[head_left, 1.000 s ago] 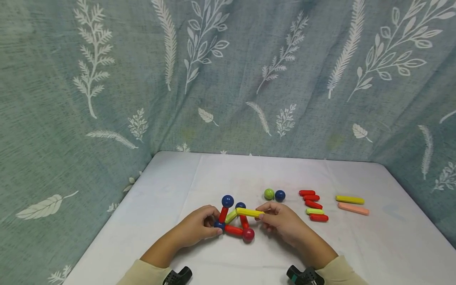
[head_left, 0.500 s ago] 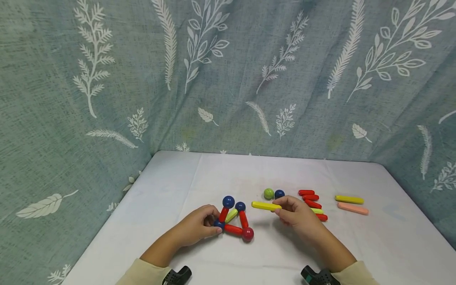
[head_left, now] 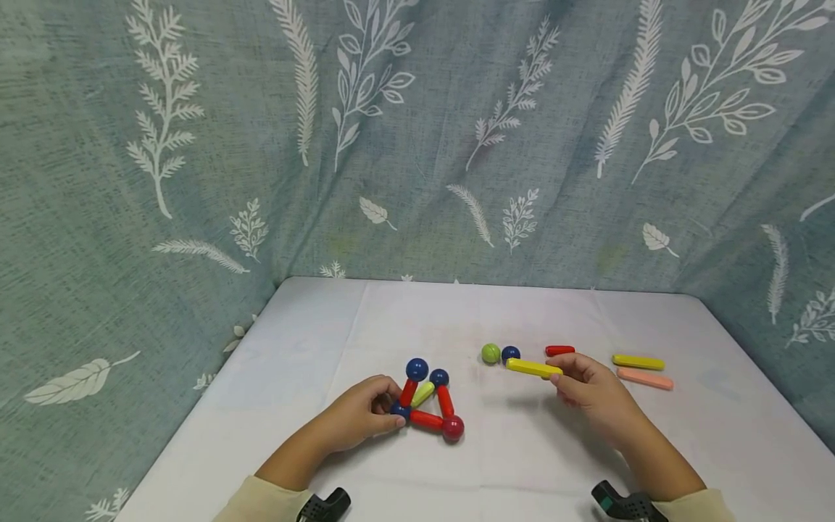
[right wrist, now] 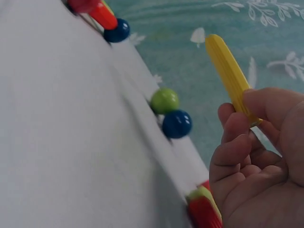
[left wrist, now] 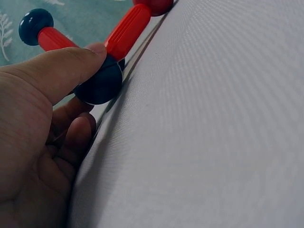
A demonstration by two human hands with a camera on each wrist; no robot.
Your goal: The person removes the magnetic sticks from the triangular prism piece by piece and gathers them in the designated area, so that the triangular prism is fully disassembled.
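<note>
While the person's left grip (head_left: 355, 412) pinched a blue ball (left wrist: 102, 85) on the rod frame (head_left: 427, 420), the right grip (head_left: 593, 391) held a yellow stick (head_left: 531, 368) above the worktop (head_left: 509, 453).

We see a yellow ridged plastic-looking stick (right wrist: 230, 73) with a soft sheen and a red fluted plastic-looking rod (left wrist: 127, 31), shinier. The dark-blue round ball (left wrist: 101, 84) and lime-green round ball (right wrist: 165, 100) look smooth and glossy. To us, the white cloth table cover (left wrist: 213, 128) looks matt and finely woven, the grey-green leaf-printed cloth backdrop (head_left: 417, 243) matt and coarser.
</note>
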